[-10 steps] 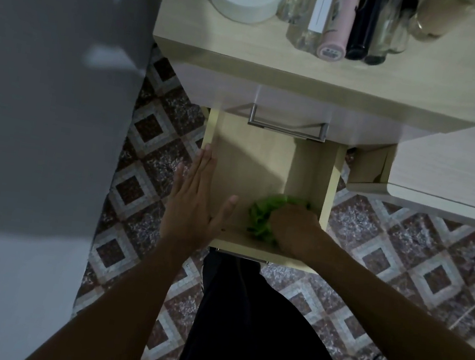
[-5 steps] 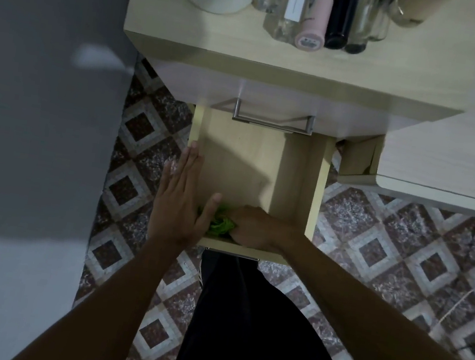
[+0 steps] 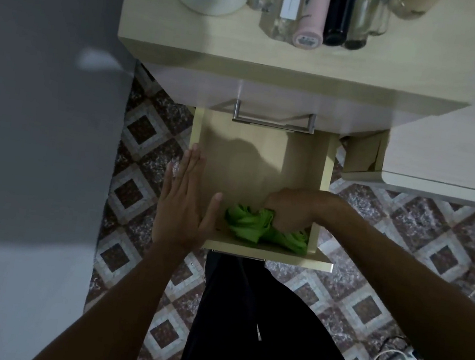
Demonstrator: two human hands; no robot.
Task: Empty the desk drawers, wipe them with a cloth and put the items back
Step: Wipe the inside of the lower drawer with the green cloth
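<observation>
green cloth (image 3: 250, 222) under right fingers (image 3: 281, 216)

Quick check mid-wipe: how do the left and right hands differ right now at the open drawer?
The left hand lies flat with straight fingers along the drawer's left wall; the right hand is curled, gripping the green cloth. The left hand holds nothing; the right holds the cloth down inside, near the front panel. The left sits at the wall's top edge; the right reaches into the drawer. Both are bare and at the same drawer.

Crumpled green cloth (image 3: 249, 225) lies in the open drawer's (image 3: 241, 162) front right corner
</observation>
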